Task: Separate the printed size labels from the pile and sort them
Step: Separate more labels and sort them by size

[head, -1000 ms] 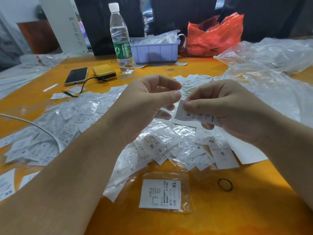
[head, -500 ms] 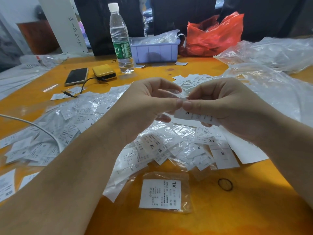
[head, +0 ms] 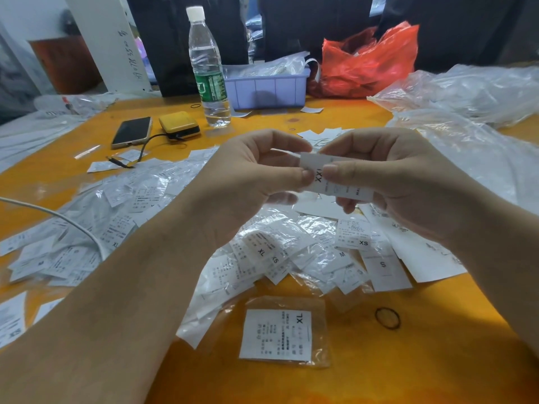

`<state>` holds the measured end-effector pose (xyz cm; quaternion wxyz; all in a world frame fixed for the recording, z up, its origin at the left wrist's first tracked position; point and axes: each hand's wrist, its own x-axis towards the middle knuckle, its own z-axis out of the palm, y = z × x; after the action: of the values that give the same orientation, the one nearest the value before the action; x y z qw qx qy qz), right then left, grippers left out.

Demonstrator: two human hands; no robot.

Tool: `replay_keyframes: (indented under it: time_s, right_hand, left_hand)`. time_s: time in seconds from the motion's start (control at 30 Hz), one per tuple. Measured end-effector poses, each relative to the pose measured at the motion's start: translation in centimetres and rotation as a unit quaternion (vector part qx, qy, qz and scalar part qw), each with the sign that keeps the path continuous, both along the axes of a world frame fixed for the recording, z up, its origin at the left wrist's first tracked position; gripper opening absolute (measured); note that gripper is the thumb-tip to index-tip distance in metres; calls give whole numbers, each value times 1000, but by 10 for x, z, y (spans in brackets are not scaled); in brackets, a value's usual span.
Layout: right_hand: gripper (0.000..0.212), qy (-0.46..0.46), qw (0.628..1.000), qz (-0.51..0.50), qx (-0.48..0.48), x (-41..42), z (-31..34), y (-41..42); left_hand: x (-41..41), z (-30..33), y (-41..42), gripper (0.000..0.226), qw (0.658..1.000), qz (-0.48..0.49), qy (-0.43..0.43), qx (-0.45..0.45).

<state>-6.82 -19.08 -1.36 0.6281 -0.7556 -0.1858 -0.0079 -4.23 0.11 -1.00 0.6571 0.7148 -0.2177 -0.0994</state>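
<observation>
A white size label printed with XX is held above the orange table. My left hand pinches its left edge between thumb and forefinger. My right hand pinches it from the right, thumb on the printed face. Under both hands spreads a pile of bagged labels, with XL, XS, M and S showing. One bagged XL label lies apart near the front edge. More labels cover the table's left side.
At the back stand a water bottle, a purple tray and a red plastic bag. A phone and a yellow case lie left. Clear plastic bags heap on the right. A black rubber band lies in front.
My left hand closed in on the label held by my right hand and now pinches its left edge. The label has lifted and turned a little, so its print shows more.
</observation>
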Motion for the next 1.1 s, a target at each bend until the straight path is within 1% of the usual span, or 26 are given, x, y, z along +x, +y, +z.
replay_keyframes:
  time_s: [0.1,0.13,0.27,0.33,0.37,0.43,0.5,0.63,0.73,0.8,0.83,0.93,1.0,1.1]
  right_hand:
    - [13,-14,999,-23,-35,1,2,-5]
    - [10,-24,998,-33,-50,0,2,-5]
    - [10,-30,996,-27,-77,0,0,-1]
    - [19,-20,997,-24,-71,0,-1,-1]
    - [21,-13,997,-23,-66,1,-1,-2]
    - [12,-8,998,-33,-57,2,0,-4]
    - [12,-12,997,-62,-44,3,1,-6]
    - [27,-26,994,-103,-9,2,1,-4]
    - [40,-29,996,-79,-18,-1,-2,3]
    - [45,-26,996,-74,-32,-2,-3,6]
    - [42,-25,996,-81,-29,-2,-2,5]
    - [22,-27,992,-127,-5,0,1,-1]
    - [20,-42,988,-150,0,-1,3,-3]
    - [22,-50,990,-133,-14,-4,1,4]
  left_hand:
    - [1,0,1,32,1000,10,-8,6]
    - [0,-1,0,30,1000,9,-11,13]
    - [-1,-2,-2,28,999,6,-26,46]
    - [-2,-2,-2,27,999,12,-24,46]
    - [-1,-2,-2,26,999,16,-21,40]
    - [0,0,-1,25,999,27,-13,27]
    - [1,1,0,25,999,35,-6,27]
    - [1,0,-1,23,998,42,-3,42]
    - [0,-2,-2,26,998,43,-2,47]
    - [0,-3,-2,27,998,46,-6,50]
    - [1,-3,-3,27,998,49,-5,46]
    - [3,-3,-2,23,998,62,10,16]
    - [4,-2,-1,21,997,71,18,2]
    - [2,-3,-1,23,997,75,11,11]
